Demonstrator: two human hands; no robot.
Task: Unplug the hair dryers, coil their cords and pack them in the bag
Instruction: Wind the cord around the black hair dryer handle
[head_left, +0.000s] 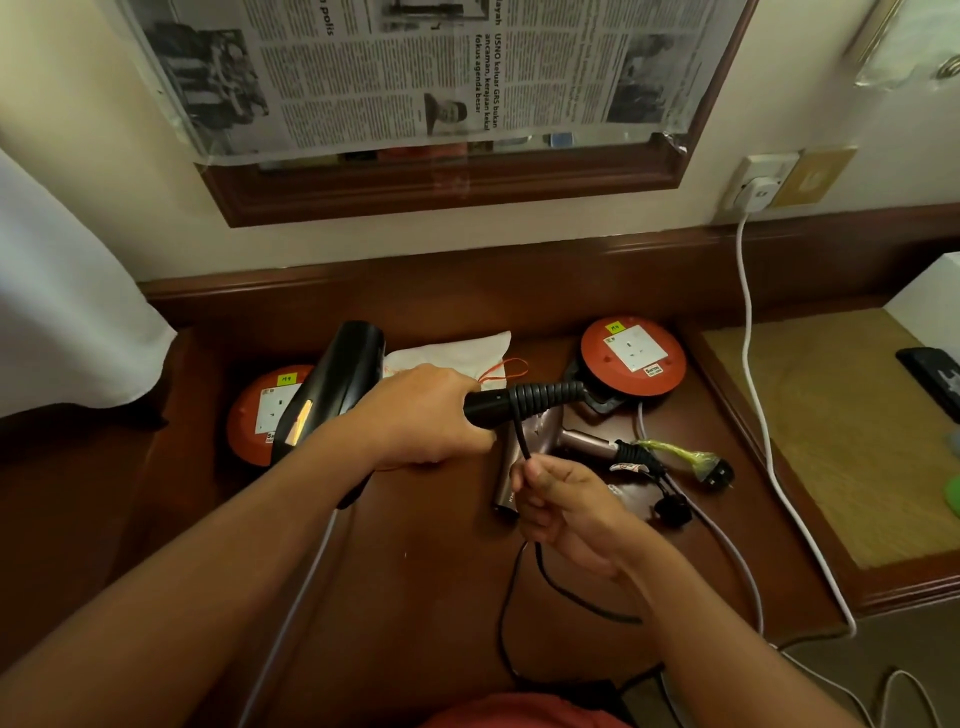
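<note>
My left hand grips the handle of a black hair dryer, held above the wooden desk. Several turns of its black cord are wound round the handle end. My right hand pinches the loose run of that cord just below the handle; the rest of the cord hangs down toward the desk's front edge. A second, bronze hair dryer lies on the desk behind my right hand, its cord bundled and its plug free. A white cloth bag with an orange drawstring lies flat behind the dryers.
Two orange extension reels stand on the desk, one at the left behind the black dryer, one at the right. A white adapter sits in the wall socket, with its white cable running down. A dark phone lies at far right.
</note>
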